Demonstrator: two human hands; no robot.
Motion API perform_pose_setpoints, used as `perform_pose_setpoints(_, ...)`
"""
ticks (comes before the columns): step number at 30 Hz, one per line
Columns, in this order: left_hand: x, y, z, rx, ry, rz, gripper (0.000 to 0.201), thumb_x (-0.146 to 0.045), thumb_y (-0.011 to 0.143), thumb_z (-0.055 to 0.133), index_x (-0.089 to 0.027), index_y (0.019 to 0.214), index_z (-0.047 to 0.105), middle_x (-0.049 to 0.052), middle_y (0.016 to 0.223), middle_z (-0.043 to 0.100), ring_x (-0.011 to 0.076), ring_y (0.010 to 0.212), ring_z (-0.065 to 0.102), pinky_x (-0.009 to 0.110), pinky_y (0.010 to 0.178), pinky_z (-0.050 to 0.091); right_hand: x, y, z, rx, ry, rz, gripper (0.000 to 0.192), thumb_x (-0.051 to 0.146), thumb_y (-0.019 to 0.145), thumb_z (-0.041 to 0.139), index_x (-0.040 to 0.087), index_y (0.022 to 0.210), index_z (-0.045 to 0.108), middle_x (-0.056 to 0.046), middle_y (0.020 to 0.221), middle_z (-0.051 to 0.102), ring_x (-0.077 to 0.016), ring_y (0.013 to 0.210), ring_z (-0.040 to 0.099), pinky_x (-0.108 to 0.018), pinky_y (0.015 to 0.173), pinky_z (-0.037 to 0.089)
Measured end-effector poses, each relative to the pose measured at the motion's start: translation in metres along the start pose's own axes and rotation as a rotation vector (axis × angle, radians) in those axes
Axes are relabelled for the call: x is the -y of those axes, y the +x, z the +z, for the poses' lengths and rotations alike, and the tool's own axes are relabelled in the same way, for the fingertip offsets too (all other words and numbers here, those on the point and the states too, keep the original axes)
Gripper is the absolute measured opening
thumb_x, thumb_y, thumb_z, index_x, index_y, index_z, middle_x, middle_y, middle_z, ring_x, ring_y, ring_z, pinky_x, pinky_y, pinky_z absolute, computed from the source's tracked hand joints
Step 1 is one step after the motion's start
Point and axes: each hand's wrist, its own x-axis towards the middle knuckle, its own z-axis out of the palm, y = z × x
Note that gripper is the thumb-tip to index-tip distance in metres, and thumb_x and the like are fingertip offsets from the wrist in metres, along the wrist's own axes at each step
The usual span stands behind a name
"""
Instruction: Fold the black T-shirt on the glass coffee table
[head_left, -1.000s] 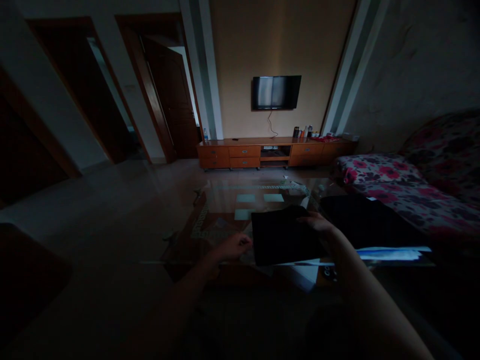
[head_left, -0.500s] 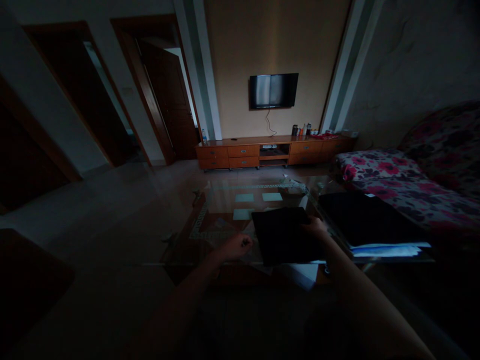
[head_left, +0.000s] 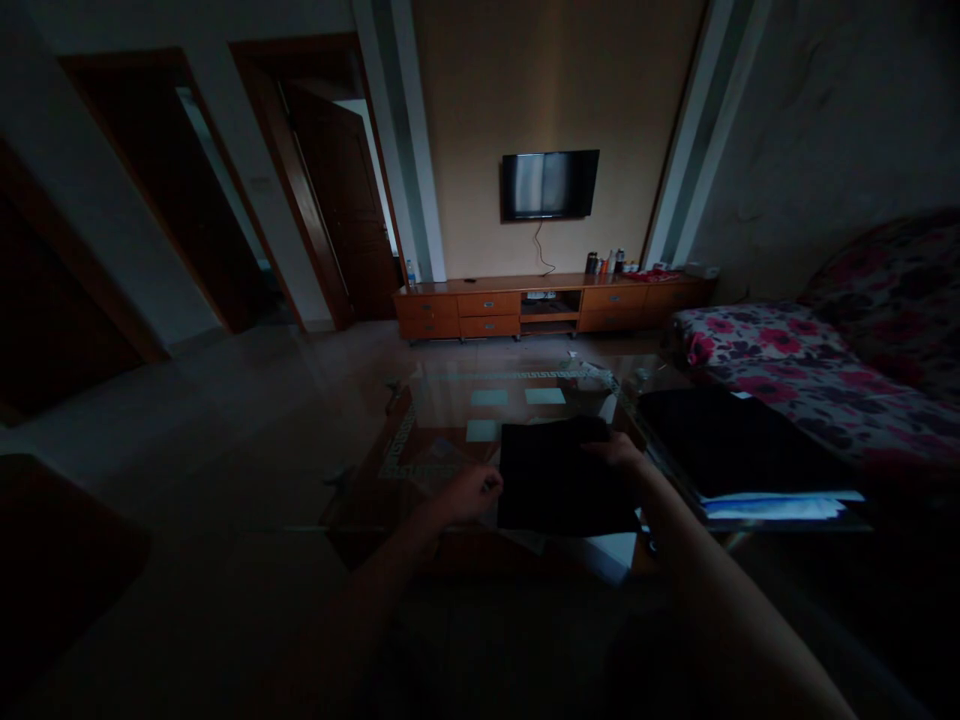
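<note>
A folded black cloth (head_left: 562, 490) lies at the front of the glass coffee table (head_left: 450, 377). My right hand (head_left: 621, 452) is closed on the upper right part of this cloth, its fingertips partly lost against the black. At the cloth's left edge, my left hand (head_left: 480, 488) has its fingers curled in a pinch that meets the edge. Further right on the table is a larger dark folded stack (head_left: 742, 440), with white and blue layers (head_left: 772, 503) showing along its near side. Dim light hides the folds of both.
Under the glass, pale papers or packets (head_left: 611, 553) show near the front. A flowered sofa (head_left: 772, 335) stands to the right. Beyond are a low wooden cabinet (head_left: 487, 305) with bottles (head_left: 611, 262) and a wall television (head_left: 550, 185). A dark piece of furniture (head_left: 67, 540) is at left.
The cloth's left edge has shifted slightly left and now hangs straighter, meeting my left hand. My right hand has moved a little left over the cloth. The large stack stays put.
</note>
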Motion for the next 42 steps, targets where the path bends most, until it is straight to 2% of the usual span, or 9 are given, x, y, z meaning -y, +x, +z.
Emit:
perform_pose_setpoints(5,-0.008,-0.001,-0.01,-0.278,-0.056,0.086,0.042,-0.024,0.086,0.062,-0.02,0.128,0.059,0.011,0.122,0.068,0.0237,0.112,0.065,0.04,0.098,0.051,0.039,-0.023,0.014,0.052,-0.081,-0.363,0.045,0.021,0.068,0.079,0.017,0.111,0.069,-0.008,0.104,0.076,-0.0234,0.095,0.071,-0.033,0.087,0.057)
perform_pose_setpoints(11,-0.042,-0.013,-0.037,-0.59,0.007,0.093,0.105,-0.049,0.071,0.084,-0.023,0.156,0.028,0.017,0.158,0.037,0.0348,0.148,0.035,0.053,0.119,0.032,0.096,-0.08,0.018,0.485,-0.06,-0.732,0.027,0.028,0.076,0.075,0.017,0.1,0.069,-0.002,0.096,0.073,-0.0205,0.091,0.067,-0.031,0.083,0.054)
perform_pose_setpoints(14,-0.055,-0.021,-0.048,-0.539,-0.109,0.012,0.111,-0.052,0.064,0.089,-0.024,0.155,0.032,0.015,0.155,0.045,0.0352,0.143,0.044,0.053,0.116,0.038,0.111,-0.098,0.016,0.624,-0.031,-0.732,0.022,0.03,0.079,0.075,0.017,0.095,0.069,0.0,0.09,0.07,-0.0182,0.084,0.065,-0.028,0.076,0.052)
perform_pose_setpoints(17,-0.057,-0.024,-0.049,-0.324,-0.364,-0.096,0.081,-0.051,0.067,0.087,-0.021,0.136,0.055,0.013,0.131,0.067,0.0328,0.122,0.064,0.048,0.103,0.051,0.111,-0.099,0.018,0.681,-0.019,-0.693,0.022,0.03,0.079,0.075,0.016,0.095,0.069,0.001,0.087,0.069,-0.0177,0.082,0.064,-0.028,0.074,0.051)
perform_pose_setpoints(20,-0.053,-0.022,-0.042,-0.243,-0.524,-0.154,0.067,-0.048,0.069,0.087,-0.018,0.124,0.064,0.011,0.12,0.074,0.0317,0.111,0.069,0.046,0.097,0.054,0.104,-0.095,0.025,0.626,-0.03,-0.677,0.03,0.024,0.077,0.073,0.017,0.105,0.067,-0.002,0.094,0.069,-0.02,0.088,0.065,-0.031,0.079,0.052)
perform_pose_setpoints(26,-0.045,-0.011,-0.03,-0.392,-0.563,-0.128,0.069,-0.043,0.066,0.088,-0.016,0.124,0.061,0.012,0.123,0.072,0.0311,0.115,0.066,0.043,0.099,0.052,0.104,-0.1,0.04,0.108,-0.164,-0.851,0.062,0.015,0.065,0.079,0.023,0.125,0.062,-0.008,0.123,0.059,-0.0284,0.119,0.052,-0.048,0.106,0.041)
perform_pose_setpoints(32,-0.039,-0.012,-0.028,-0.347,-0.509,-0.092,0.069,-0.042,0.067,0.088,-0.016,0.126,0.061,0.011,0.124,0.071,0.0314,0.117,0.065,0.043,0.1,0.051,0.103,-0.099,0.047,0.373,-0.035,-0.877,0.052,0.028,0.072,0.082,0.02,0.119,0.06,-0.004,0.107,0.062,-0.0196,0.1,0.061,-0.034,0.09,0.05)
perform_pose_setpoints(37,-0.043,-0.016,-0.031,-0.264,-0.541,-0.053,0.076,-0.038,0.066,0.089,-0.017,0.132,0.058,0.013,0.13,0.069,0.0319,0.12,0.064,0.045,0.104,0.049,0.096,-0.098,0.047,0.294,-0.171,-0.915,0.073,0.03,0.066,0.088,0.021,0.132,0.059,-0.008,0.12,0.059,-0.0243,0.112,0.057,-0.041,0.099,0.046)
perform_pose_setpoints(42,-0.047,-0.018,-0.033,-0.219,-0.514,-0.055,0.074,-0.036,0.069,0.087,-0.018,0.134,0.058,0.012,0.13,0.069,0.0318,0.123,0.063,0.046,0.105,0.048,0.097,-0.1,0.045,0.211,-0.28,-0.878,0.058,0.033,0.06,0.092,0.022,0.112,0.069,-0.004,0.106,0.059,-0.0241,0.104,0.056,-0.039,0.093,0.046)
